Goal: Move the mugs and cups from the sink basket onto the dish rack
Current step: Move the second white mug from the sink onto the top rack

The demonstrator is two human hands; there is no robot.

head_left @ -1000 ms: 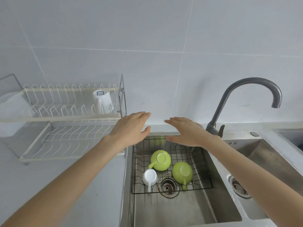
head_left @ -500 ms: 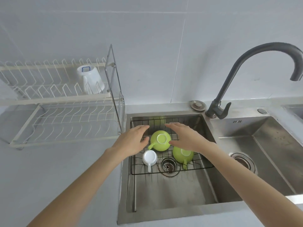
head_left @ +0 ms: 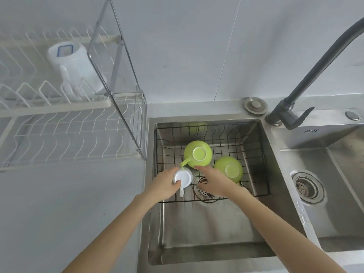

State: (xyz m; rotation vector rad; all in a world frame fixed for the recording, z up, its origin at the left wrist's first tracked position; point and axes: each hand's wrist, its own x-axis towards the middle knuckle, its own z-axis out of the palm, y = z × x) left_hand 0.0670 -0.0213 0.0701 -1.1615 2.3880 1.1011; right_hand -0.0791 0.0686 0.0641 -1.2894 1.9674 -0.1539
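A black wire sink basket (head_left: 254,152) sits in the left sink basin. In it lie two upturned green cups (head_left: 198,153) (head_left: 229,169) and a small upturned white mug (head_left: 183,178). My left hand (head_left: 164,186) is wrapped around the white mug, thumb on its base. Between the green cups and over the drain, my right hand (head_left: 213,181) hovers with fingers spread and holds nothing. On the counter to the left stands the white two-tier dish rack (head_left: 59,109), with one white mug (head_left: 75,69) upside down on its upper tier.
A dark curved faucet (head_left: 307,79) rises at the right behind the sink. A second basin with a drain (head_left: 307,187) lies to the right. The rack's metal side frame (head_left: 118,75) stands between rack and sink.
Both hands have dropped lower into the sink basket. My left hand has closed around the white mug; my right hand has moved down over the drain. The view has tilted downward.
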